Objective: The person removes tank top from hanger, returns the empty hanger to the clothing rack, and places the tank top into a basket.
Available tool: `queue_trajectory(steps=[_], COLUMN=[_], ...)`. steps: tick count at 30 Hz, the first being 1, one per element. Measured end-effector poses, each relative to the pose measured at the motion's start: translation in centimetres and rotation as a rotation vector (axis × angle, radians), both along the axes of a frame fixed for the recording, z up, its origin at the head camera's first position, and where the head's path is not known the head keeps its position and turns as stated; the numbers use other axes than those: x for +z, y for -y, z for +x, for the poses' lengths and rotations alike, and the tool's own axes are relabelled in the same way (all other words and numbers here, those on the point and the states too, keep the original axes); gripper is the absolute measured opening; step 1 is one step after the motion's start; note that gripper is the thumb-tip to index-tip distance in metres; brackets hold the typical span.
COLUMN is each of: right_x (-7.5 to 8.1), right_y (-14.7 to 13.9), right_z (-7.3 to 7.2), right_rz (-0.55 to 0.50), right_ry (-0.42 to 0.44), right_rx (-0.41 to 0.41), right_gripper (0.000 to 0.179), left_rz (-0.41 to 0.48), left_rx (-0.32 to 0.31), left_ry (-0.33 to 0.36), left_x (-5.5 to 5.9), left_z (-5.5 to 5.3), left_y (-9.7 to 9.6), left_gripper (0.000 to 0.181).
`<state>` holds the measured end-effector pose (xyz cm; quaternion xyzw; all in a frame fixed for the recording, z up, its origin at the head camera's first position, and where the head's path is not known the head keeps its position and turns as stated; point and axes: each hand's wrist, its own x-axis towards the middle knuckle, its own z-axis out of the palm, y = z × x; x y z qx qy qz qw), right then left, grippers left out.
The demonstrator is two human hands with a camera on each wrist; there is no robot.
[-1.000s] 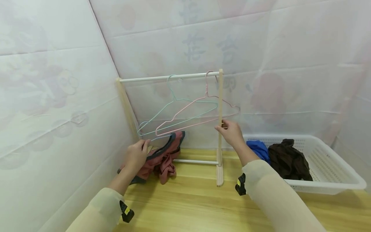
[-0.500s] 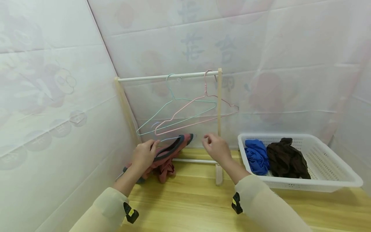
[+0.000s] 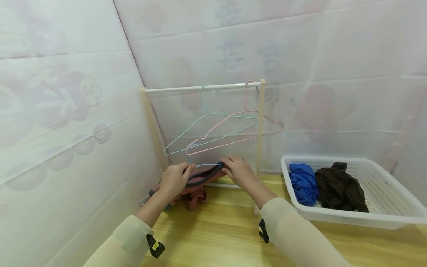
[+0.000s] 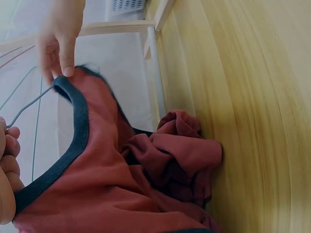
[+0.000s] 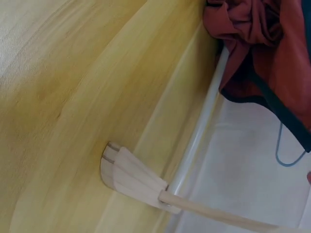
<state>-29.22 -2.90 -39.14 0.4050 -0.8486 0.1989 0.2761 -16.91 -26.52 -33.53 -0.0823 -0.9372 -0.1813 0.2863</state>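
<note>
In the head view my left hand (image 3: 174, 181) grips a blue wire clothes hanger (image 3: 207, 164) at its top, below the rack's hanging hangers. A reddish tank top (image 3: 194, 195) with dark trim is partly on this hanger, its lower part bunched on the table. My right hand (image 3: 241, 172) pinches the top's dark neckline edge at the right; the left wrist view shows thumb and fingers of that right hand (image 4: 60, 41) on the trim. One hanger end (image 5: 286, 162) pokes out past the top in the right wrist view. My palms hide part of the hanger.
A small rack with a white rail (image 3: 180, 89) stands behind my hands, carrying a mint hanger (image 3: 186, 130) and a pink hanger (image 3: 230, 142). At the right, a white basket (image 3: 393, 193) holds a blue cloth (image 3: 303, 185) and a dark brown cloth (image 3: 340, 189). Sheeted walls enclose the table.
My right hand has come away from beside the rack's right post, moved left and down, and taken hold of the tank top's edge. My left hand has moved slightly right with the hanger.
</note>
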Motion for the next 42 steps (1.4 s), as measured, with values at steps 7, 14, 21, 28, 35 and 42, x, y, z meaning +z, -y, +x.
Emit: queue_trajectory(steps=[7,14,21,28,35,42], right_x=[-0.1,0.7,1.0,0.2,-0.4,-0.7], right_y=[-0.6,-1.2,-1.5,-2.1,-2.3,-2.1], right_z=[-0.7,-0.9,-1.2,-1.5,-1.8,-1.4], right_rz=[-0.061,-0.117,-0.227,-0.417,-0.498,-0.557], right_ry=[-0.062,0.059,0.211,0.342,0.352,0.416], right_rx=[0.048,-0.006,-0.013,-0.085,-0.146,-0.164], right_gripper=[0.021,0.022,0.024,0.025,0.024,0.020], left_rz=[0.010,-0.060,-0.017,0.042,0.079,0.140], left_rx=[-0.028,-0.021,-0.041,-0.065,-0.108,-0.192], left_ry=[-0.046,-0.043,-0.024,-0.005,-0.031,-0.043], left_x=[0.3,1.0,1.2,1.3,1.6,1.4], left_z=[0.1,0.4,0.5,1.0,1.3,1.2], left_y=[-0.2,-0.1,0.5,1.0,1.3,1.8], left_gripper=[0.027,0.021,0.017,0.016,0.014,0.015])
